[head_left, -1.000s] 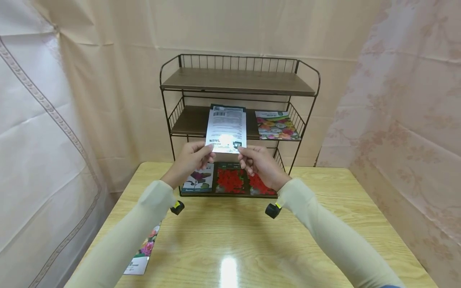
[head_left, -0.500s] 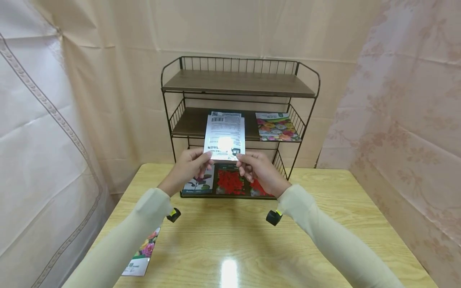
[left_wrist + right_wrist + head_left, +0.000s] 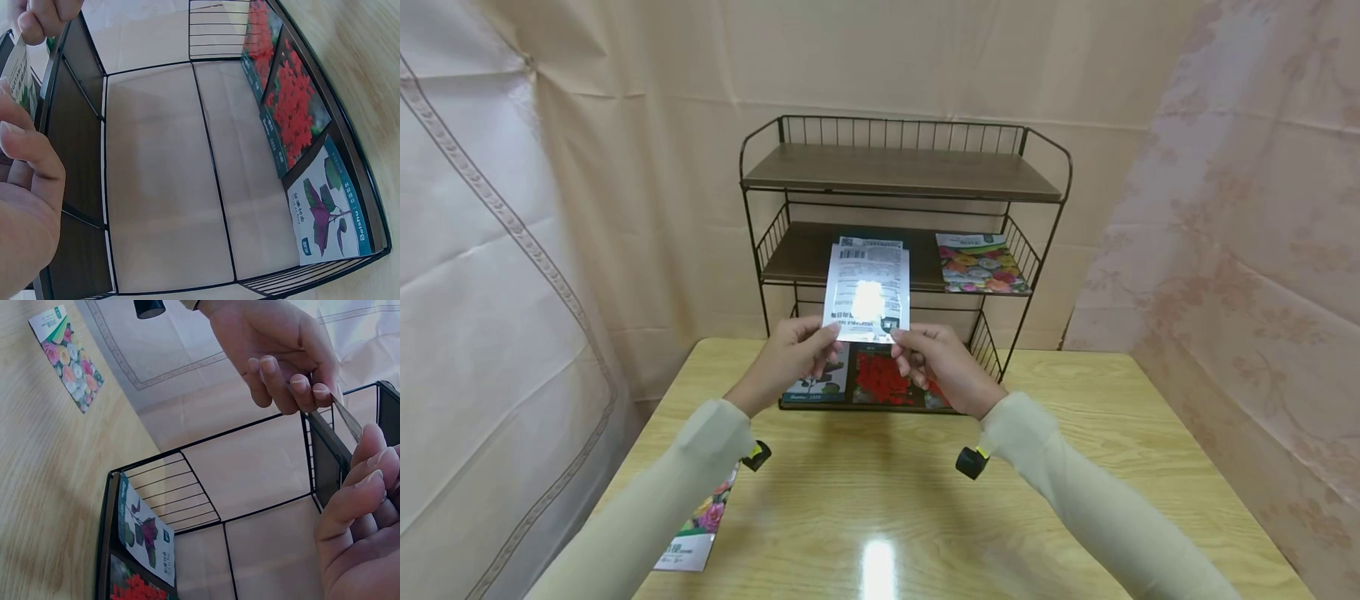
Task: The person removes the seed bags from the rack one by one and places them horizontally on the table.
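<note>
A white seed packet, its printed back with barcode facing up, is held by its near corners in front of the middle shelf. My left hand pinches the near left corner between thumb and fingers. At the near right corner, my right hand pinches it the same way. Offset edges show behind its top and sides. Glare covers part of its print. In the right wrist view the packet appears as a thin edge between the two hands. On the middle shelf's right side lies a flower seed packet.
The wire rack's brown top shelf stands above. On the bottom tier lie a purple-leaved plant packet and red-flower packets. Another flower packet lies on the wooden table at left, partly behind my left sleeve.
Both hands have lowered slightly and drawn nearer with the packet, so it covers more of the lower tier. Most of this happened in the first half second.
</note>
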A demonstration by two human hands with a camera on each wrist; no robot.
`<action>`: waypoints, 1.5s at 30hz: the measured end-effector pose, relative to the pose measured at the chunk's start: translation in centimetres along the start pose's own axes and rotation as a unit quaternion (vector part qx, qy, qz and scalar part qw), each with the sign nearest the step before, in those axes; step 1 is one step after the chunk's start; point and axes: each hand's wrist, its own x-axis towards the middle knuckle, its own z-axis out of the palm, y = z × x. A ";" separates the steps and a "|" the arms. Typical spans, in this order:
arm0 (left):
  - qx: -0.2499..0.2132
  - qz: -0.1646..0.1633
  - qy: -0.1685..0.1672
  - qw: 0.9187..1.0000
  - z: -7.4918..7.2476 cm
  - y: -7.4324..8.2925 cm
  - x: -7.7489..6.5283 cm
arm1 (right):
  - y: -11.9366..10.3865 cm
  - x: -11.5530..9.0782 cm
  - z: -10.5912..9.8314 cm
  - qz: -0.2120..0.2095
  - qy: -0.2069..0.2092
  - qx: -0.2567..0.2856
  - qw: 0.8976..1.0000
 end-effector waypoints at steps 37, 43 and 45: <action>0.047 -0.030 -0.046 0.997 -1.2 -1.9 -4.2 | 2.4 -1.8 1.8 -0.025 -0.053 -0.057 0.997; 0.031 -0.049 -0.054 0.997 -1.2 -2.2 -4.9 | 2.7 -2.0 2.3 -0.026 -0.052 -0.071 0.996; 0.024 -0.053 -0.059 0.997 -1.3 -2.4 -5.2 | 2.7 -2.1 2.4 -0.026 -0.054 -0.074 0.995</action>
